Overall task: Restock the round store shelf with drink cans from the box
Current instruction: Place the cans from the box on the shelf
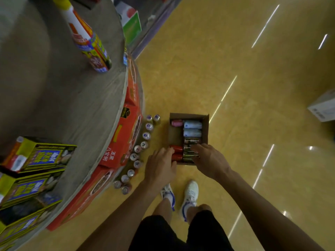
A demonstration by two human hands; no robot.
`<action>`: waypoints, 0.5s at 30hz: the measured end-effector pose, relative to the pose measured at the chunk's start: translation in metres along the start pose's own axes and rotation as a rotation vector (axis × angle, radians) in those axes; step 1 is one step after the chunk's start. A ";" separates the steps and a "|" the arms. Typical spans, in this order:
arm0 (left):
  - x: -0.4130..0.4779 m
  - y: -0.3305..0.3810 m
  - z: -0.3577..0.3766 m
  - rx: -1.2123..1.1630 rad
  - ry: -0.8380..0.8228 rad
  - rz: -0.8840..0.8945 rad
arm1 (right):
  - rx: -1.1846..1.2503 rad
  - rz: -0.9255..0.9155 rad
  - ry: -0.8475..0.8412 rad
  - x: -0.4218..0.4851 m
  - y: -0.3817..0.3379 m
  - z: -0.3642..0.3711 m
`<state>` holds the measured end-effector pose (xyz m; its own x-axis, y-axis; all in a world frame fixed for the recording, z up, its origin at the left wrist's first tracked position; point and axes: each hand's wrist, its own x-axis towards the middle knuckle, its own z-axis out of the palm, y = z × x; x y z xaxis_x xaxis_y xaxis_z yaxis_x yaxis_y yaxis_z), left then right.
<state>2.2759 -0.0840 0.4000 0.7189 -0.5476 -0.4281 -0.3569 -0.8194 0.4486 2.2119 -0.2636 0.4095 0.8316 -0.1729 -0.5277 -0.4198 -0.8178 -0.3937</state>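
Observation:
An open cardboard box [205, 127] stands on the floor and holds cans lying on their sides: a pink can [176, 122], two pale blue cans [192, 129], dark cans [190, 142] and red cans [177, 148]. My left hand [161, 165] reaches into the box's near left corner, with fingers above and thumb below the red cans. My right hand [208, 158] is at the near right corner, its fingers curled over the dark cans. The round shelf [72, 105] curves along the left. A row of upright cans [137, 148] stands along its base.
Red cartons [123, 138] line the shelf's lower tier. On its grey top stand yellow and blue boxes [36, 154] and a tall colourful container [87, 37]. My feet in white shoes [190, 194] are just behind the box. A white box [324, 105] sits far right on the yellow floor.

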 end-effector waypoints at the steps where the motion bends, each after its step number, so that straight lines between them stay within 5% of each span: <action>1: 0.007 -0.004 0.007 -0.012 -0.006 -0.005 | 0.012 0.010 -0.010 0.009 0.004 0.008; 15: 0.183 -0.077 0.224 -0.119 -0.089 -0.120 | 0.093 0.014 -0.063 0.217 0.124 0.183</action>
<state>2.3011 -0.1591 0.1115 0.6949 -0.4642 -0.5492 -0.1951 -0.8568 0.4774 2.2736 -0.3019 0.1088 0.8020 -0.1467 -0.5790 -0.4657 -0.7605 -0.4524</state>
